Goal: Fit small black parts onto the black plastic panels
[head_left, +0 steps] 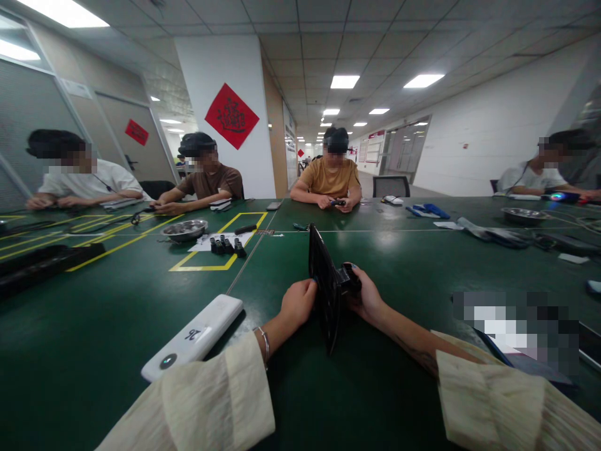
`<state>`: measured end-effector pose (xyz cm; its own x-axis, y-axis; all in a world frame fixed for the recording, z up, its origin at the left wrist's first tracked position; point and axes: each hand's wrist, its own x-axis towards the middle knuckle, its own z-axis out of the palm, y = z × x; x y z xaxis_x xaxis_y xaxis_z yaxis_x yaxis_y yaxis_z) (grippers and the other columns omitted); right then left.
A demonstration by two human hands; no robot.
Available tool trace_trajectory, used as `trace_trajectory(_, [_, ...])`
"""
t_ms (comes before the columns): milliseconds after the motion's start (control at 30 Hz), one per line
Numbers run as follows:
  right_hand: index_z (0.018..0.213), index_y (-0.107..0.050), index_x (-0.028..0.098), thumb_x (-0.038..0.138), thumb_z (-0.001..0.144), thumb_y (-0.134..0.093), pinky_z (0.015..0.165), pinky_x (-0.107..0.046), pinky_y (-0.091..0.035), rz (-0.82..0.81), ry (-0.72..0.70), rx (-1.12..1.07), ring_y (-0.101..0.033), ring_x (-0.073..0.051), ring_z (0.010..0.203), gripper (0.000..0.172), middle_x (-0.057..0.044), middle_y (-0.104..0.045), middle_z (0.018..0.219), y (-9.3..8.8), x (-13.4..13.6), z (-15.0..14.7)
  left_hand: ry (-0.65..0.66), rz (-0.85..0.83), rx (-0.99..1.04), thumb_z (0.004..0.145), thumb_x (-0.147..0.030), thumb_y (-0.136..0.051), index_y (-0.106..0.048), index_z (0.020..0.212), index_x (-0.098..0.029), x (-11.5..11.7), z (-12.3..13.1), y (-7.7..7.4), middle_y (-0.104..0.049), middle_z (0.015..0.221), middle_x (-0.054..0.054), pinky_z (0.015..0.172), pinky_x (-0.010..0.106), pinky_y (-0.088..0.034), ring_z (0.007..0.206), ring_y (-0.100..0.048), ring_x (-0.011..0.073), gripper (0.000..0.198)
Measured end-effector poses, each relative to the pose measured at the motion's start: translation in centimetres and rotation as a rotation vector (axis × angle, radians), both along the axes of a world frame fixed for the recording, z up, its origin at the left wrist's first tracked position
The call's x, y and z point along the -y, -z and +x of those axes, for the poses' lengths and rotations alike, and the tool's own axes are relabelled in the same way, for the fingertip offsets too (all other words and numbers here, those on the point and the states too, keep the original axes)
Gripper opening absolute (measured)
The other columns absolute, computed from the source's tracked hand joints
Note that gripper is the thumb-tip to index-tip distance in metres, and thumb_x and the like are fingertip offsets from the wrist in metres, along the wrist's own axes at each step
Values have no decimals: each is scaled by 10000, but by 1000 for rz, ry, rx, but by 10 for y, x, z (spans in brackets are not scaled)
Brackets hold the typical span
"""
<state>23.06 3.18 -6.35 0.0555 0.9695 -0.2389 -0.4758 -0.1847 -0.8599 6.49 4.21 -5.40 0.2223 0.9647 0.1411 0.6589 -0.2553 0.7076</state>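
A thin black panel [325, 294] stands nearly edge-on above the green table, tilted a little. A chunky black bracket-like part [348, 282] sits at its right face; what kind of device this is I cannot tell. My left hand [299, 302] is closed at the panel's left face, its thumb against the surface and the other fingertips partly hidden. Wrapped around the bracket-like part from the right is my right hand [366, 294], its fingers mostly out of sight behind it. To the left of my left hand lies a white power bank [195, 338] marked 26.
Several small black parts [228, 245] lie on white paper inside a yellow taped outline, near a metal bowl [185, 230]. A pixelated item [521, 338] lies at right. Several people sit around the green table [263, 269]; another metal bowl [523, 215] stands far right.
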Motion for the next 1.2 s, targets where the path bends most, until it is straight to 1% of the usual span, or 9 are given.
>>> trace_trajectory(133, [1114,-515,274,509,760,-498,324,-175,-192,4,-19,7,-371,-96,327,425,48,-493,476,1,-1,1,5,-11,0,839,-387,-264,-526,641,-172,2,0,-3,-545,579,23,511,231,-332,557,-514,150,392])
trace_trajectory(333, [1128,-522,283,510,738,-532,334,-173,-207,-27,18,1,-422,-104,364,451,40,-524,521,2,-1,0,8,-2,-7,835,-361,-258,-534,652,-174,3,0,-4,-539,589,23,536,236,-332,587,-513,155,380])
trace_trajectory(433, [1107,-529,289,509,724,-546,342,-174,-212,-21,18,-2,-413,-100,364,442,41,-525,523,1,0,0,-32,7,-1,857,-404,-210,-503,596,-175,2,0,-2,-524,578,33,542,246,-336,597,-516,167,454])
trace_trajectory(533, [1090,-532,299,507,729,-535,349,-178,-222,-23,16,3,-407,-101,365,416,43,-523,517,0,1,0,-47,1,8,864,-464,-207,-512,593,-172,1,1,0,-535,577,37,529,251,-339,592,-526,175,501])
trace_trajectory(633, [1084,-536,303,511,723,-541,357,-184,-236,-28,17,6,-408,-102,368,417,45,-522,518,0,1,0,-40,9,1,864,-436,-242,-541,624,-163,0,1,0,-556,595,37,532,243,-349,601,-539,171,471])
trace_trajectory(800, [1074,-540,291,500,718,-545,351,-184,-228,-36,14,-9,-428,-105,378,412,40,-535,539,0,0,1,-31,-9,-23,848,-370,-268,-547,624,-161,1,1,-3,-543,585,27,541,239,-353,589,-526,160,414])
trace_trajectory(967, [1065,-536,273,491,728,-521,333,-184,-184,-35,8,-10,-395,-99,346,402,46,-512,508,-1,0,0,-5,-10,-16,832,-372,-268,-550,646,-162,1,1,-3,-534,587,27,551,247,-348,595,-522,166,398])
trace_trajectory(1200, [977,-557,252,525,709,-552,340,-183,-193,-34,-9,-18,-386,-91,353,383,43,-504,498,-1,1,1,-10,4,-18,830,-363,-281,-531,624,-165,3,1,-5,-531,582,22,550,243,-348,590,-517,159,380])
